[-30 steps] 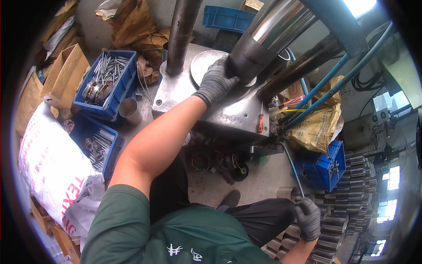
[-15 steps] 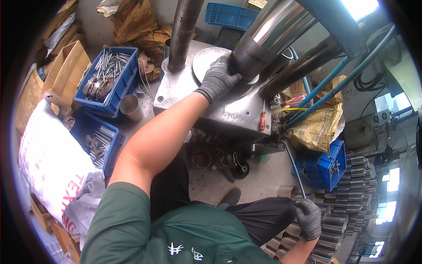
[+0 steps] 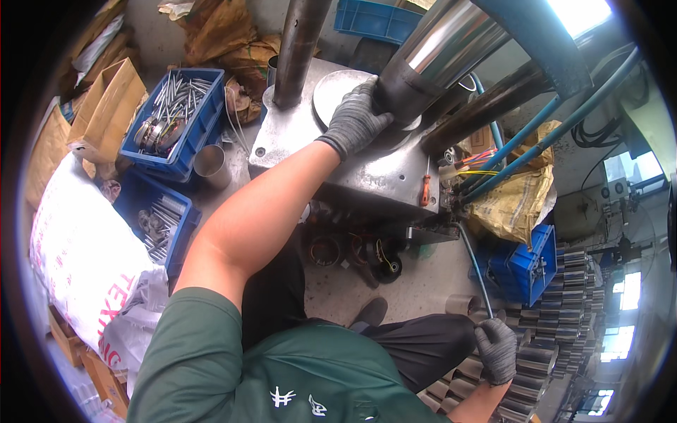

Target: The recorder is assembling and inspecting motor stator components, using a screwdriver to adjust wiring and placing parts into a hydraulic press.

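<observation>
My left hand (image 3: 356, 120), in a grey knit glove, reaches onto the press and is closed against the side of a dark metal cylinder (image 3: 403, 92). Its thumb lies along the near side; some fingertips are hidden. Above that cylinder is the shiny ram (image 3: 458, 42), and beneath it a round metal plate (image 3: 335, 92) lies on the press bed (image 3: 282, 141). At the lower right, beside my knee, my right hand (image 3: 496, 349), gloved alike, is wrapped round the top of a thin metal lever (image 3: 477, 271) that runs up to the press.
An orange-handled screwdriver (image 3: 426, 189) rests on the bed's right corner. Dark posts (image 3: 300, 56) and blue hoses (image 3: 543, 144) flank the ram. Blue crates (image 3: 201, 134) of metal rods and a white sack (image 3: 84, 254) stand left. Stacked metal cylinders (image 3: 536, 356) fill the right.
The view has shifted slightly, so the press appears a little further right. Both hands keep their places, the left at the dark cylinder and the right on the lever.
</observation>
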